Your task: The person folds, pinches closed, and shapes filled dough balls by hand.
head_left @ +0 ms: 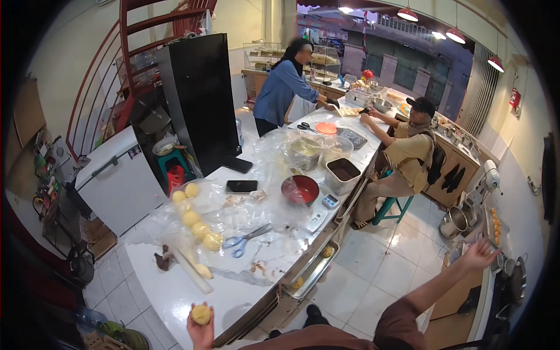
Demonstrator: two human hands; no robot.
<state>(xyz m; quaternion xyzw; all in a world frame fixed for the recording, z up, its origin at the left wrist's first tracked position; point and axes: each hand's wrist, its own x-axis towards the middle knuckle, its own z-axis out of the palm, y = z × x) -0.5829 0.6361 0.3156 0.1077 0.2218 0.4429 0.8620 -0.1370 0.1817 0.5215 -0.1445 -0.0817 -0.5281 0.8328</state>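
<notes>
My left hand (201,331) holds a round yellow dough ball (201,312) at the front edge of the white table (157,280). My right hand (479,255) is raised at the right with loosely bent fingers apart, near a tray with orange balls (497,226) behind it. On the table, yellow dough balls (190,218) lie in a row on plastic sheeting, beside blue-handled scissors (244,240) and a white rolling pin (195,274). Further back are a red bowl (299,189), a scale (318,217) and a container of dark filling (344,169).
A person in blue (277,87) stands at the far table end; another in tan (402,160) sits on a green stool along its right side. A metal tray (306,280) sits below the table edge. A steel pot (452,223) and mixer are right; a black fridge (195,99) is left.
</notes>
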